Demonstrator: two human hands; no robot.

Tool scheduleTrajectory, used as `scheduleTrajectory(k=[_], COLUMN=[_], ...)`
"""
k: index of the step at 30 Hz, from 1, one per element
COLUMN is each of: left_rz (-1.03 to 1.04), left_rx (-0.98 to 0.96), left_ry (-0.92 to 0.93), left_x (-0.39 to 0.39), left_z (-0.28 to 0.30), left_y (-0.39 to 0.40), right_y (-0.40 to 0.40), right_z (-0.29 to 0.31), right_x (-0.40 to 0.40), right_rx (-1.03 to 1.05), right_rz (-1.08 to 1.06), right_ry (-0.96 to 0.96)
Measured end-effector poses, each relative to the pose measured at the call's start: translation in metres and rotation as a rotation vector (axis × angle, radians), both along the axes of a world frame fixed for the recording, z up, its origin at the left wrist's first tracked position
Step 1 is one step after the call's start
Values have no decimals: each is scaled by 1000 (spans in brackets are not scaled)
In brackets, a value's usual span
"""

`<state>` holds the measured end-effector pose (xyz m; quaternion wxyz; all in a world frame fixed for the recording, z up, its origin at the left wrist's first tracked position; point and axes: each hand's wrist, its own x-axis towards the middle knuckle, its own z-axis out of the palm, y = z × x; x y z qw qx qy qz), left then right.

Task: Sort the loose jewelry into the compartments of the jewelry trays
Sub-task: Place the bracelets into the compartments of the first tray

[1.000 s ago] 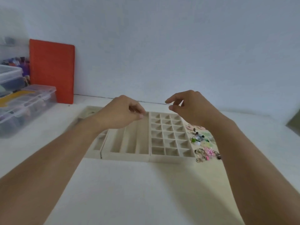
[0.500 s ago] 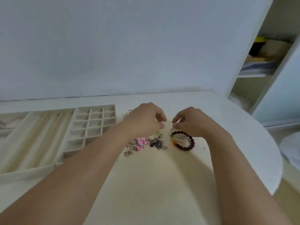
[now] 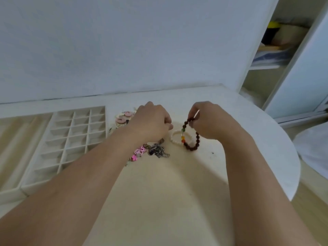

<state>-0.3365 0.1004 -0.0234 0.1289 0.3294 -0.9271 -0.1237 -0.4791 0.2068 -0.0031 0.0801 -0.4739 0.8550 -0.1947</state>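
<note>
Bead bracelet lifted at the counter (image 3: 177, 192); trays not yet loaded.

Two trays showed: a long-slot tray (image 3: 16, 139) and a grid tray (image 3: 71, 137), both apparently empty. The loose pile (image 3: 150, 151) was too tangled to count. One pearl bracelet (image 3: 174, 139) lay flat. The right hand (image 3: 211, 121) pinched the brown bracelet (image 3: 192, 142) by its top beads, fingers pressed together, loop hanging over the pearls: judged light, limp, best carried from one bead. The left hand (image 3: 152, 121) was curled; contents not visible.
</note>
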Motion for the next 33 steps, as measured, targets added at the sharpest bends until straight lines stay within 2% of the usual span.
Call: scheduleTrajectory(k=[7,21,24,29,31,33], left_rz=[8,-11,-34,28,59,109], left_rx=[-1,-22,56,234,253,251], left_ry=[-19,37,125,490,598,666], left_x=[-6,-10,-7,0,13,36], left_z=[-5,-8,-3,19,28,37], left_y=[4,16,20,21,19,14], right_y=[-5,-21,-19,-18,-18,-18], right_z=[3,-11,-10,-7,-8,-9], right_x=[3,23,26,37,41,47], right_rx=[-533,-850,-988,-1230,-1272,-1228], right_rz=[-172,-208,-225,-183,-130,-72], right_ry=[-57,-136,-162,-245,-273,-266])
